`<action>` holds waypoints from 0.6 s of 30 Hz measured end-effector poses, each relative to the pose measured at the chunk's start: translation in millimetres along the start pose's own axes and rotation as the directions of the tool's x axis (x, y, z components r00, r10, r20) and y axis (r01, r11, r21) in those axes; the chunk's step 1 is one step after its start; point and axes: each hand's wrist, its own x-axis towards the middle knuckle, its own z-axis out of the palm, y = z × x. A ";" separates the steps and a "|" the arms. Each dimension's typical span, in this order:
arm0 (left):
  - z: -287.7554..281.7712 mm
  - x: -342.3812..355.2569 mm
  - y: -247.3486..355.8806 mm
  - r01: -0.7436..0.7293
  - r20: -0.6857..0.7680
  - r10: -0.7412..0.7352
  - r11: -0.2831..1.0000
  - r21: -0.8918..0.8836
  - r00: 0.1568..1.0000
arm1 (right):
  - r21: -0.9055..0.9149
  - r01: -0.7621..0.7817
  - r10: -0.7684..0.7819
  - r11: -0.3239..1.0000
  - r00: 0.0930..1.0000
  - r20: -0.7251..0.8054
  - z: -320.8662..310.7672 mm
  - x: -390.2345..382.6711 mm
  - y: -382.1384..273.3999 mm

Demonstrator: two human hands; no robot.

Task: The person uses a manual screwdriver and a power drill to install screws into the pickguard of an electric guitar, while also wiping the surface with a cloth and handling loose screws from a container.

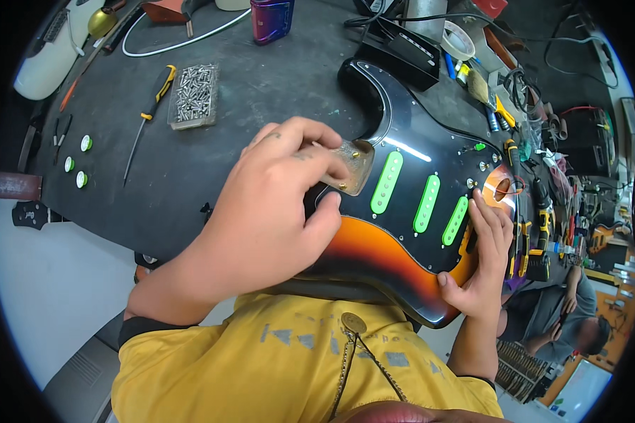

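A sunburst electric guitar body [363, 250] with a black pickguard [406, 134] and three green pickups [386, 183] lies face up before me, with no neck showing on it. At its left end is a worn metal plate [360, 167] with brass-coloured screws. My left hand [268, 194] has its fingers bent over this plate, the thumb a little apart below. Part of the plate is hidden under the fingers. Flat on the guitar's lower right rests my right hand [485, 257], fingers stretched toward the knob posts and thumb spread onto the body's near edge.
A clear box of screws [195, 96] stands beyond my left hand, beside a yellow-black screwdriver [148, 113]. Three green-white knobs [82, 179] lie farther left. Tools, a paintbrush [481, 92] and cables crowd the right side. Another person [561, 317] sits at the far right.
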 end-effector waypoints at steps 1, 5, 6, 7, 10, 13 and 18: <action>0.3 -1.2 1.3 -0.001 0.001 0.001 1.000 -0.004 1.000 | 0.008 0.005 -0.005 1.000 1.000 0.000 -0.2 0.9 0.3; -0.1 -2.0 7.4 -0.028 0.040 0.024 0.995 0.100 0.999 | 0.027 -0.002 0.002 1.000 1.000 0.007 0.2 2.3 0.3; -0.1 -1.4 8.0 -0.047 0.040 0.041 0.989 0.139 0.998 | 0.025 -0.006 0.006 1.000 1.000 0.010 -0.3 2.9 0.2; -0.7 -0.8 9.1 -0.046 0.044 0.041 0.990 0.135 0.998 | 0.027 -0.005 0.005 1.000 1.000 0.014 -1.0 3.7 0.0; -1.4 0.4 10.4 -0.022 0.068 0.012 0.990 0.141 0.998 | 0.033 -0.011 0.010 0.999 1.000 0.019 -0.4 4.7 -0.5; -1.6 1.0 9.0 -0.015 0.078 0.005 0.992 0.126 0.997 | 0.044 -0.021 0.020 0.999 1.000 0.019 -0.3 4.9 -0.4; -1.3 -0.9 3.0 0.054 -0.093 -0.052 0.998 0.018 0.994 | 0.067 -0.027 0.027 0.997 1.000 0.007 0.3 5.8 -0.1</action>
